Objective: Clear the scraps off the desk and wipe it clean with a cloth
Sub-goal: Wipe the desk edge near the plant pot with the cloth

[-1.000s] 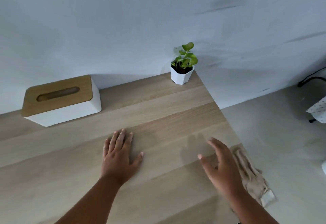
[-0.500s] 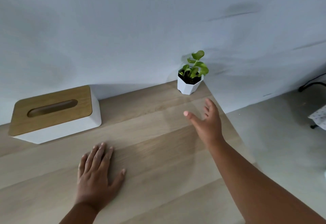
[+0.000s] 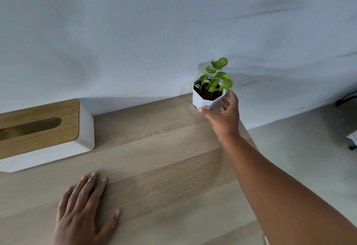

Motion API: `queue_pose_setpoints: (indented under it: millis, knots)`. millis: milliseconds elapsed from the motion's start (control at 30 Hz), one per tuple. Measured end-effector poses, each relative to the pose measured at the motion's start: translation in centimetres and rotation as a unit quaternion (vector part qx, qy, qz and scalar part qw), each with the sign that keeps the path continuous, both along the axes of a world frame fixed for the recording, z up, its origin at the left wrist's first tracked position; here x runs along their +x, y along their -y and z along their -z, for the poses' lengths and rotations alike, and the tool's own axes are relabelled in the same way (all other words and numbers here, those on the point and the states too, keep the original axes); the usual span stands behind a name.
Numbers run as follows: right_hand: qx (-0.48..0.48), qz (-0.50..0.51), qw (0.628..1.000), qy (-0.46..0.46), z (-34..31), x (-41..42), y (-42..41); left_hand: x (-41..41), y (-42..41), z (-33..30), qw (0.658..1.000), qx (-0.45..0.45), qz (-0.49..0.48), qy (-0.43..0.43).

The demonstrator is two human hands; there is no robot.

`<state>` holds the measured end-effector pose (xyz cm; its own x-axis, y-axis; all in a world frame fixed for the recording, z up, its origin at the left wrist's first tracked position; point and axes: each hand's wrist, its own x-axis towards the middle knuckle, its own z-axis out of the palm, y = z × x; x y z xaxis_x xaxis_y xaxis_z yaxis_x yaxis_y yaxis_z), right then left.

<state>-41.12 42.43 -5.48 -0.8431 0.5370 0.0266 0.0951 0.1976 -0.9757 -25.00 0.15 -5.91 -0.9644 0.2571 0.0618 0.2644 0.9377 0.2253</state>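
My left hand (image 3: 85, 208) lies nearest to me, pressed flat on the desk (image 3: 164, 167), palm down, fingers together and thumb spread out to the side, holding nothing. The desk under it is pale wood-grain laminate, smooth and matt, laid in long lighter and darker bands that run slantwise across my view; I see no scraps on the part in view. At the very bottom edge, beside my right forearm, a sliver of something pale beige shows, too little of it to tell what it is.

My right arm stretches out across the desk toward its far right corner. There my right hand (image 3: 225, 117) is open wide, thumb against the lower front of the plant pot (image 3: 204, 100) and fingers curling round its right side, touching it but not closed on it. The pot is small, white and faceted, with angular sides, dark soil inside and a few glossy round green leaves on thin stems.

Far left, well apart from the pot, stands a tissue box (image 3: 85, 129), white with rounded corners and a honey-coloured wooden lid cut with a long oval slot.

Behind the desk rises a plain pale blue-grey wall (image 3: 154, 32) with faint scuffs. To the right, the floor (image 3: 309, 158) is smooth grey, and a dark cable (image 3: 345, 98) runs by the wall
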Motion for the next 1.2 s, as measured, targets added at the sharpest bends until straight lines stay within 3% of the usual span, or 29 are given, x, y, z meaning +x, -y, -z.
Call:
queue_pose_setpoints:
  millis: [600,1200]
  knots:
    - [-0.025,0.015,0.998,-0.053,-1.2,-0.7,1.6,0.0,-0.8,-1.3,1.000,-0.016,-0.013,0.007]
    - [-0.050,-0.048,0.997,-0.043,-1.5,3.5,12.4,0.3,0.6,1.1,1.000,0.015,0.002,-0.005]
